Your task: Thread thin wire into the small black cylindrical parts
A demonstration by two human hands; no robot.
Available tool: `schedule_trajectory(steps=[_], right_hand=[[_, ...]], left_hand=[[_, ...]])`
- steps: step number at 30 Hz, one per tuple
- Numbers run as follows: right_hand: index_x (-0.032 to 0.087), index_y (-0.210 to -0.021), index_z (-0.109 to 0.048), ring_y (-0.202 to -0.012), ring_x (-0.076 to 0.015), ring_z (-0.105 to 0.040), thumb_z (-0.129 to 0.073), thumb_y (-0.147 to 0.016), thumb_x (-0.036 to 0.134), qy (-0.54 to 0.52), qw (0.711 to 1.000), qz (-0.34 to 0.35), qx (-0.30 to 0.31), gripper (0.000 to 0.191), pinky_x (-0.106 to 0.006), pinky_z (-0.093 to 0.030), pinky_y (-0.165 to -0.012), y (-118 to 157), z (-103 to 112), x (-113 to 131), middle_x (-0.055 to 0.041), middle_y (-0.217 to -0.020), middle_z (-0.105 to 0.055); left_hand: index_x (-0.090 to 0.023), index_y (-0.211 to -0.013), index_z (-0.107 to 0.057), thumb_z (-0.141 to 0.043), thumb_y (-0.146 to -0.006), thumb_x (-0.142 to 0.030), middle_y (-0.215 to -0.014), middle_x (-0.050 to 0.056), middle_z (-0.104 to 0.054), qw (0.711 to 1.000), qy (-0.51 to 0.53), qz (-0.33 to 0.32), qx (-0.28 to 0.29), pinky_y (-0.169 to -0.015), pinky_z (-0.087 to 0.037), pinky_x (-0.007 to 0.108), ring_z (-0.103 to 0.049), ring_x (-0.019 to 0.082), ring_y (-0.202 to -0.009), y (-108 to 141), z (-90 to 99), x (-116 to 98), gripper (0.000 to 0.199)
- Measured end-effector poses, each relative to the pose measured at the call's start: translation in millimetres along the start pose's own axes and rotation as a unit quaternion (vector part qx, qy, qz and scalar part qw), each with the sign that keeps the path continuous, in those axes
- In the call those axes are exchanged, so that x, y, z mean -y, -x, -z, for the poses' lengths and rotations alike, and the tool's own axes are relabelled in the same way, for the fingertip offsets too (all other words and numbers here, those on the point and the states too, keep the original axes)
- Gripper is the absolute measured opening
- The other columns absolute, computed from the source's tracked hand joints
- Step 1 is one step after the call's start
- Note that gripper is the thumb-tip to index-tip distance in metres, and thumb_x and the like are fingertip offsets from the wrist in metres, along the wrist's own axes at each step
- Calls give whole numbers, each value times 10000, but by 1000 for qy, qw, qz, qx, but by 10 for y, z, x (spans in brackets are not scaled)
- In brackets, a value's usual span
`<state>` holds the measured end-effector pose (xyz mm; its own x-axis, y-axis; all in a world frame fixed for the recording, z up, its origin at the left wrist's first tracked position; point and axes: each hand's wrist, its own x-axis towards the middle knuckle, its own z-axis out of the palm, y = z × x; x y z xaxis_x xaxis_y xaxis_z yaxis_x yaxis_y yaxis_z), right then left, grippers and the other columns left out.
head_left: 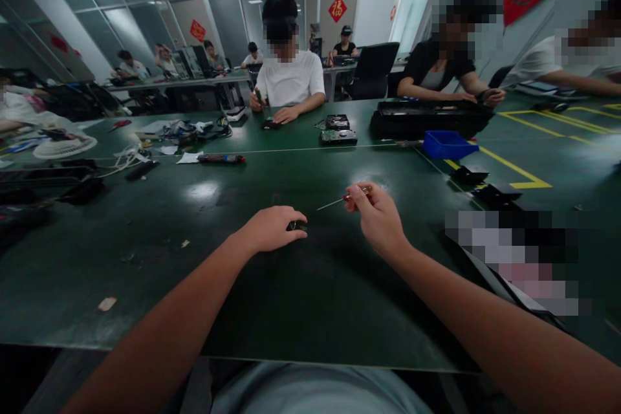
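My left hand [275,228] rests on the green table [301,297], its fingers closed round a small black part [297,226] that pokes out at the fingertips. Held in my right hand [376,213] is a thin screwdriver [332,204] with a reddish handle. Its metal shaft points left and slightly down, and the tip is a short way to the right of the black part, apart from it. My fingers cover most of the handle. What the black part is cannot be made out.
Hard drives [338,136] lie beyond my hands, with a blue tray [449,144] and a long black housing [429,119] to their right. A pen-like tool [222,158] lies left. Across the table a person in white [291,77] works; others sit around.
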<state>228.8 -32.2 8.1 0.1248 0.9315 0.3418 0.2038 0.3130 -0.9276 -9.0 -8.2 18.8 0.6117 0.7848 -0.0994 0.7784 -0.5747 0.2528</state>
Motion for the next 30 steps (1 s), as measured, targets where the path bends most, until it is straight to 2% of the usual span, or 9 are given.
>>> schedule_trajectory(steps=[3, 6, 10, 13, 16, 21, 23, 26, 30], right_hand=[[203, -904, -628, -692, -175, -608, -538, -940, 450, 8, 1000, 0, 5, 265, -352, -475, -698, 1, 3, -7, -16, -728, -644], [205, -900, -626, -697, -176, -611, -536, -941, 448, 11, 1000, 0, 7, 263, -351, -478, -706, 2, 6, -10, -15, -727, -647], [208, -903, -626, -707, -179, -613, -529, -948, 453, 11, 1000, 1, 11, 268, -355, -480, -714, 1, 10, -5, -18, -743, -648], [210, -900, -623, -708, -180, -609, -526, -949, 447, 11, 1000, 2, 13, 261, -355, -478, -714, -1, 14, -3, -20, -745, -644], [211, -902, -619, -717, -181, -608, -525, -949, 451, 11, 1000, -2, 18, 262, -353, -477, -717, -5, 14, -14, -21, -750, -643], [211, -919, -620, -722, -185, -615, -531, -940, 458, 6, 1000, -12, 16, 264, -357, -480, -717, -16, 12, -28, -25, -774, -656], [210, -911, -620, -720, -187, -616, -530, -938, 452, 10, 1000, -11, 12, 260, -360, -479, -717, -13, 12, -15, -26, -769, -655], [206, -902, -618, -719, -189, -619, -527, -938, 446, 16, 1000, -9, 17, 259, -360, -481, -715, 0, 13, 14, -28, -757, -654], [210, -905, -616, -726, -191, -628, -524, -937, 445, 14, 1000, -12, 21, 254, -359, -487, -717, 10, 11, 30, -32, -765, -667]], left_hand=[[-252, -1168, -702, -539, -933, -442, -1140, 67, -686, 1000, -12, 7, 9, -791, -469, 346, -635, 244, -992, -1, -4, -17, 343], [-232, -1120, -716, -511, -940, -426, -1119, 69, -704, 1000, 25, 12, -11, -809, -471, 338, -643, 235, -988, -7, -17, -1, 335], [-231, -1032, -733, -541, -914, -411, -1027, 70, -728, 987, 131, 41, -80, -790, -481, 346, -662, 233, -906, -27, -17, 64, 288], [-221, -1011, -729, -594, -866, -356, -967, 70, -721, 956, 240, 88, -142, -682, -476, 320, -636, 188, -720, -52, 41, 119, 239], [-207, -1048, -726, -597, -852, -306, -921, 73, -699, 890, 392, 136, -190, -549, -410, 256, -567, 137, -614, -67, 138, 207, 255], [-163, -997, -675, -555, -862, -241, -805, 46, -598, 700, 636, 217, -240, -417, -290, 201, -508, 114, -551, 12, 293, 543, 197], [-143, -918, -630, -542, -887, -238, -760, 30, -554, 644, 676, 246, -261, -410, -301, 199, -491, 109, -533, 99, 347, 730, 134], [-136, -856, -567, -531, -912, -216, -734, 15, -526, 603, 682, 279, -305, -424, -317, 199, -481, 102, -530, 298, 434, 1008, 105], [-127, -911, -568, -461, -922, -134, -733, 10, -529, 600, 626, 320, -382, -478, -372, 214, -490, 106, -552, 657, 578, 1311, 108]])
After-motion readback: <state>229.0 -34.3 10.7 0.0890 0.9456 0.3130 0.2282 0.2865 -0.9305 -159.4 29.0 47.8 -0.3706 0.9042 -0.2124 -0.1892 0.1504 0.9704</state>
